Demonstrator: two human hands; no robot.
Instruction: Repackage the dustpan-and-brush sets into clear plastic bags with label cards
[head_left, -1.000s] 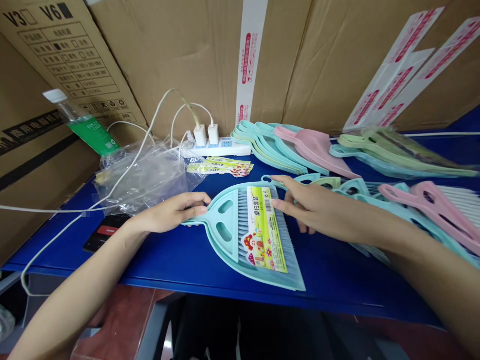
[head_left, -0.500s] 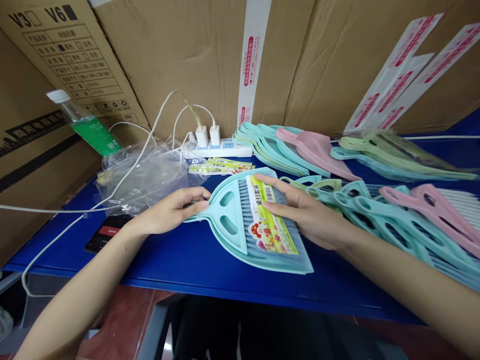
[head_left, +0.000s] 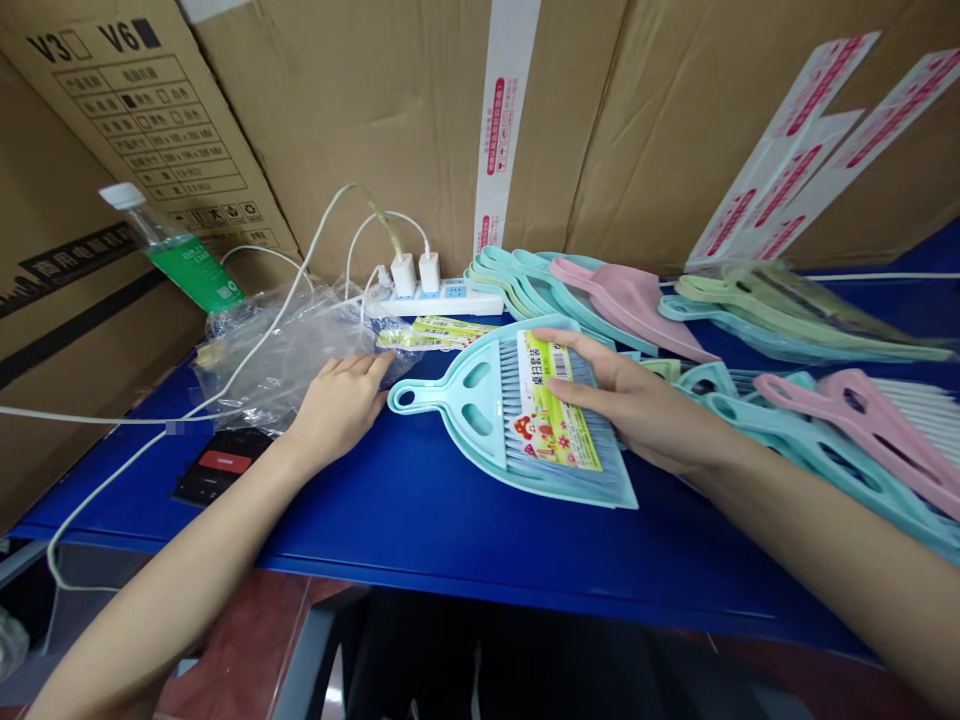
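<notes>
A light-blue dustpan [head_left: 491,462] holds a matching hand brush [head_left: 511,385] nested in it, with a yellow-green printed label card [head_left: 551,410] over the bristles. My right hand [head_left: 637,400] grips this set at its wide right edge, thumb on the card and the other fingers partly hidden. The set's looped handle points left. Just left of that handle, apart from it, my left hand [head_left: 341,405] reaches over the near edge of the crumpled clear plastic bags [head_left: 277,335], fingers stretched forward and holding nothing that I can see.
More label cards [head_left: 442,331] lie before a white power strip [head_left: 476,300] with chargers. Blue and pink dustpans [head_left: 622,295] are stacked behind; several brushes [head_left: 862,420] lie right. A green-labelled bottle [head_left: 195,270], black phone-like device [head_left: 221,465] and white cable [head_left: 255,365] are left. Cardboard boxes [head_left: 375,100] wall the back.
My left hand has let go of the dustpan handle and moved to the plastic bags. My right hand has shifted the dustpan and brush slightly right and away from me.
</notes>
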